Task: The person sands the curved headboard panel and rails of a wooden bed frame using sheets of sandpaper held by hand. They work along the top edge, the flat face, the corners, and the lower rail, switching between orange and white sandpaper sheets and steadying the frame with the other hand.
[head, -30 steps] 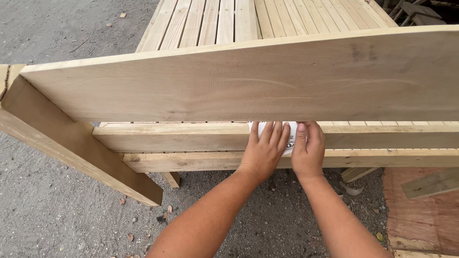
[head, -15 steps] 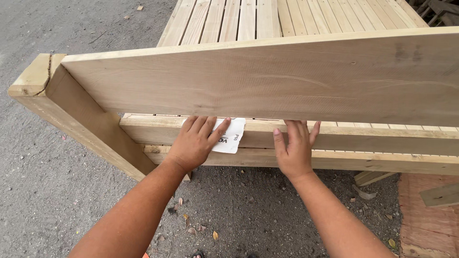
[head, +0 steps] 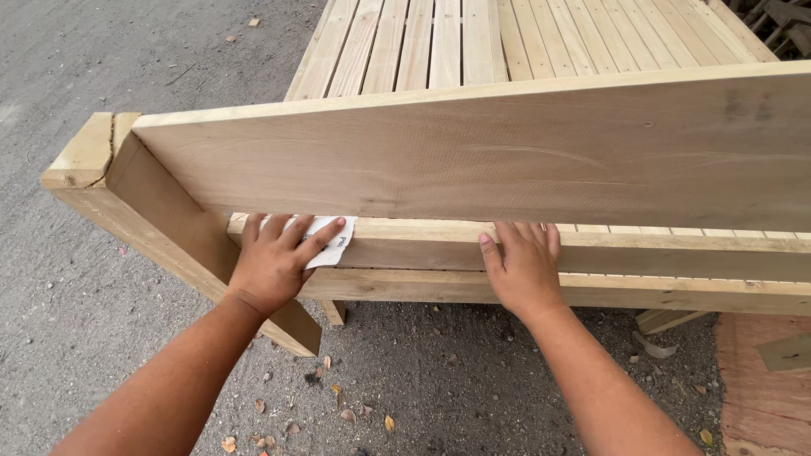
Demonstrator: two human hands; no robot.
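A pale wooden bed frame stands in front of me, with a wide end board (head: pixel 507 152) across the view. Below it runs a lower rail (head: pixel 659 253). My left hand (head: pixel 279 262) presses a white sheet of sandpaper (head: pixel 331 241) flat against the left end of that rail, close to the corner post (head: pixel 169 228). Farther right on the same rail, my right hand (head: pixel 524 266) lies flat with its fingers together, holding nothing.
Slats (head: pixel 439 42) fill the frame beyond the end board. Grey gravel ground (head: pixel 76 338) with dry leaves lies below and to the left. Wood offcuts (head: pixel 786 350) and a reddish board (head: pixel 760 388) sit at the lower right.
My left hand has slid the sandpaper leftwards along the rail, from beside my right hand to near the corner post. The view has shifted left with it.
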